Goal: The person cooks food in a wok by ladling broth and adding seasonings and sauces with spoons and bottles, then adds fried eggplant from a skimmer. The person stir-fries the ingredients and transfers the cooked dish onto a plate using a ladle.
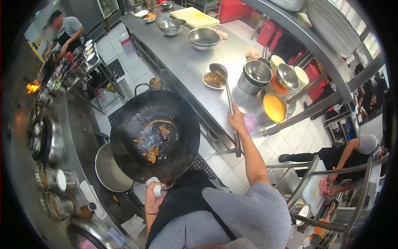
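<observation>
My left hand (153,203) is closed on a white cloth (156,187) around the near handle of a big black wok (124,137). Browned food pieces (152,154) and oily residue lie in the wok's bottom. My right hand (237,120) grips the long shaft of a ladle (229,93). The ladle's head rests over or just above a small white dish (208,85) of brown cooked food (214,79) on the steel counter; whether it touches the food I cannot tell.
Right of the dish stand nested steel pots (255,76) and a pot of orange liquid (275,108). Steel bowls (205,38) and a yellow cutting board (195,17) sit farther along. A large pot (110,170) is left of the wok. Flame (33,86) burns near one co-worker (68,35); another handles meat (323,186).
</observation>
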A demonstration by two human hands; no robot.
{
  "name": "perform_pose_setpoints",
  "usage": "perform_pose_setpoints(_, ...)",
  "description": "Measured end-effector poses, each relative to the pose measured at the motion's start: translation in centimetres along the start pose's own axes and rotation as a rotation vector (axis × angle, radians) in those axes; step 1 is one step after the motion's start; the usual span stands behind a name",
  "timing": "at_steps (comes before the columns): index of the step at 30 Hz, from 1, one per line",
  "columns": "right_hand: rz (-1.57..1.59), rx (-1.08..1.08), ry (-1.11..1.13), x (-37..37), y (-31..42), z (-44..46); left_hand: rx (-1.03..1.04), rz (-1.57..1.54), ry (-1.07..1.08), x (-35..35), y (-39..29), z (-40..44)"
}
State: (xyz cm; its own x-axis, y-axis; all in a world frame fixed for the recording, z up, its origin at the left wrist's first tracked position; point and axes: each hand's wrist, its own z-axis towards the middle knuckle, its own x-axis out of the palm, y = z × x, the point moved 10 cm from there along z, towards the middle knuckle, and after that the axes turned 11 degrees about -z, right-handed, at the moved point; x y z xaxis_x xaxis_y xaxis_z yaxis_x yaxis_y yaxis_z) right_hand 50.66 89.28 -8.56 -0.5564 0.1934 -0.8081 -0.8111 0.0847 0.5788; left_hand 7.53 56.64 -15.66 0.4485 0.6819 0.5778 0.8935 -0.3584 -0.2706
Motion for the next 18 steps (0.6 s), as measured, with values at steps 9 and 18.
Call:
perform_pose_setpoints(9, -0.153, -0.005, -0.034, 0.8, 1.2, 1.5, -0.038, 0.038, 0.018, -1.9, -0.7, -0.6)
perform_pose_setpoints(18, -0.166, -0.033, -0.141, -1.2, 3.1, 0.1, -0.025, 0.162, 0.078, -1.7, -3.6, 0.4)
